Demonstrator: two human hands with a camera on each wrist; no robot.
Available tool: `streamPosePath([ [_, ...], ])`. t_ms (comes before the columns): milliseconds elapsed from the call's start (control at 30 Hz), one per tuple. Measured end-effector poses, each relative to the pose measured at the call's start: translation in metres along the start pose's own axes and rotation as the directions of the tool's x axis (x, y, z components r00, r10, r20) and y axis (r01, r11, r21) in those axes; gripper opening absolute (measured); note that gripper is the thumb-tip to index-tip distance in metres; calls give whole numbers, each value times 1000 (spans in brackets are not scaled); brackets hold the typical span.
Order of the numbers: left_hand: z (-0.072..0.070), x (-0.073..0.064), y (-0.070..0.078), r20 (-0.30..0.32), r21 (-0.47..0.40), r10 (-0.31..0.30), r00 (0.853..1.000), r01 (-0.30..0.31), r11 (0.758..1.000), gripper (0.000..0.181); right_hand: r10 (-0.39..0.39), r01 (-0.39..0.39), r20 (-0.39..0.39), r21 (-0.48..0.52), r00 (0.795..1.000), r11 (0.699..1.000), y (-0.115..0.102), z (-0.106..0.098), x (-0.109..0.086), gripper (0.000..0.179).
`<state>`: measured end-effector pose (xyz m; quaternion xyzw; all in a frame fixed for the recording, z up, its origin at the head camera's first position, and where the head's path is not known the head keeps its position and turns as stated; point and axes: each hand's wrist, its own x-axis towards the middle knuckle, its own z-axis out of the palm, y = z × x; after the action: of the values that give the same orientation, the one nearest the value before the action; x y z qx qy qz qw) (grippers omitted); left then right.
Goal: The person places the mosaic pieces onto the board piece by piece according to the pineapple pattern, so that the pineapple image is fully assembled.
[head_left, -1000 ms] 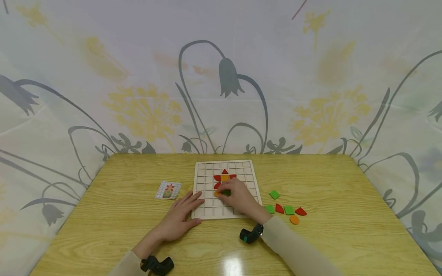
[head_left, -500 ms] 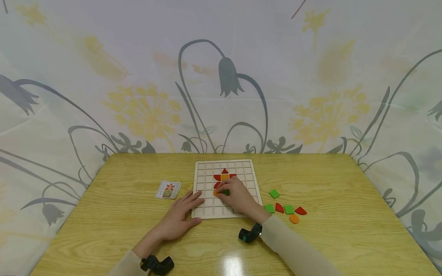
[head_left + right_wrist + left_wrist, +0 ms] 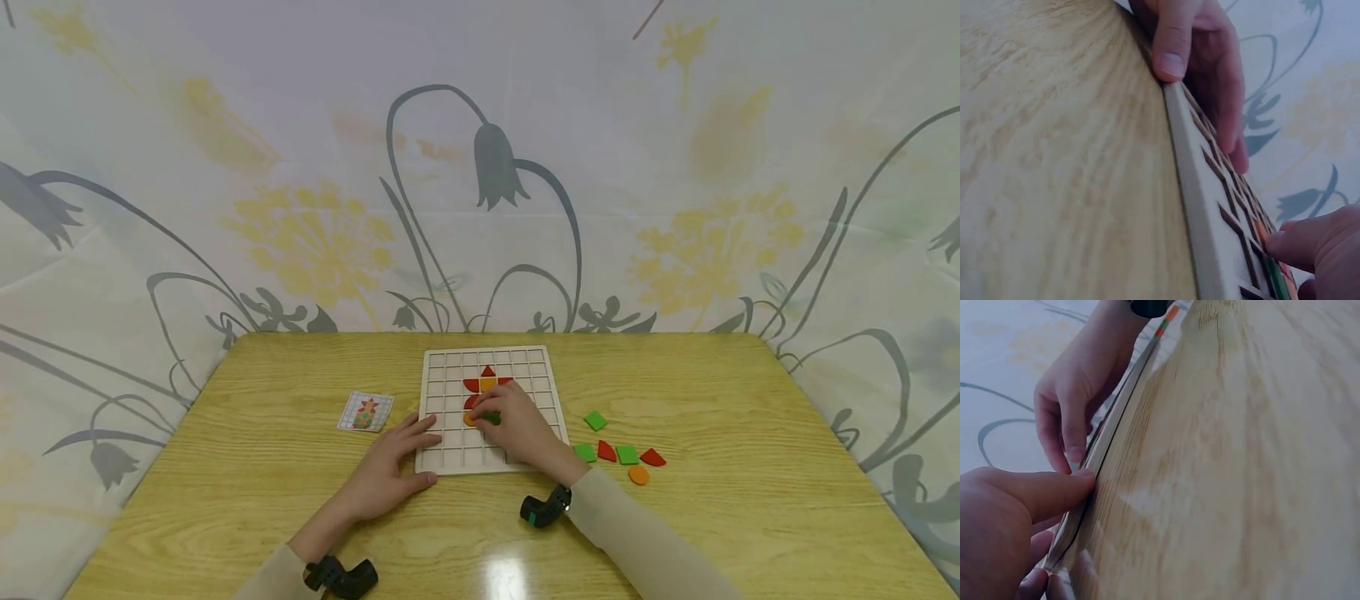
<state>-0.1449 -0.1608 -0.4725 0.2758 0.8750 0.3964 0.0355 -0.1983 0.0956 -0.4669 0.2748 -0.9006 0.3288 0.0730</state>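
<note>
A pale square grid board (image 3: 442, 458) lies on the table in the head view. On it, red pieces surround an orange square tile (image 3: 488, 385). My right hand (image 3: 517, 425) is over the board, its thumb and fingertips pinching an orange disc (image 3: 469, 419) at its grid cell. A green piece (image 3: 491, 417) shows partly beneath that hand. In the right wrist view the thumb touches the orange disc (image 3: 1261, 234). My left hand (image 3: 386, 471) rests on the board's left side, its fingers extended over the cells and its thumb (image 3: 1054, 490) against the near edge.
A small pattern card (image 3: 365, 412) lies left of the board. To the board's right are loose green squares (image 3: 627, 455), red quarter-round pieces (image 3: 653, 457) and another orange disc (image 3: 638, 475). A patterned cloth (image 3: 337, 167) hangs behind the table (image 3: 720, 417).
The orange disc has shifted very slightly left under the right fingertips since one second ago. My left hand and the loose pieces stay in place.
</note>
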Motion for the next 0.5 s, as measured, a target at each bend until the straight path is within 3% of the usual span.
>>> streamPosePath([
  [267,2,0,-3,-13,-3,9,1000,-9,1000,48,-7,13,-102,56,995,998,17,-31,-8,7],
  [500,0,-1,-2,5,13,-10,1000,10,1000,47,85,-77,-155,52,984,996,48,-80,-38,11],
])
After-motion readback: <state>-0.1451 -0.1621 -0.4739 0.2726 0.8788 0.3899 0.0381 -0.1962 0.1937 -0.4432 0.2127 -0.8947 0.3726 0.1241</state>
